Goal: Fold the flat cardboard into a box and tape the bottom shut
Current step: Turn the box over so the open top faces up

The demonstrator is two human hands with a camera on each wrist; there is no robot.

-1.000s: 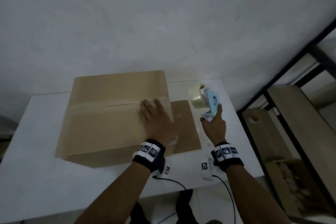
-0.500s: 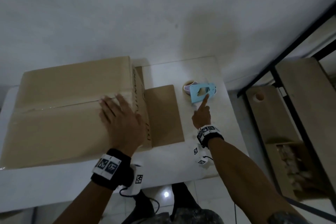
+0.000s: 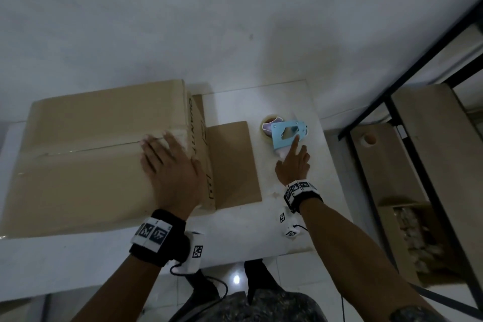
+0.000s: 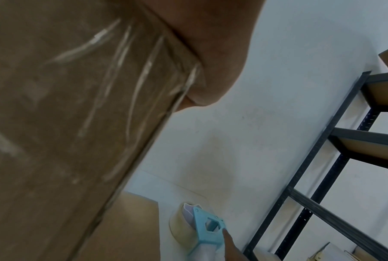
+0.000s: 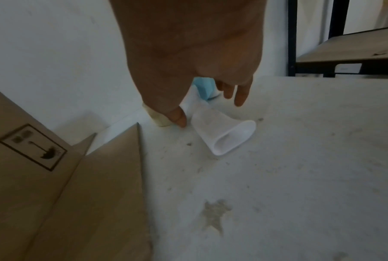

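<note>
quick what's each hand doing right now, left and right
Left hand: open, fingers flat on the taped brown cardboard box.
Right hand: open, index finger touching the light blue tape dispenser on the white table, not gripping it.

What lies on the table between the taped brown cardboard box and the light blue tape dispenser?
A loose brown cardboard flap lies flat between the box and the dispenser, then bare white table; head view.

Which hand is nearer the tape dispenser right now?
Right. The right hand touches the tape dispenser with a fingertip; the left hand lies flat on the box, apart from it.
</note>
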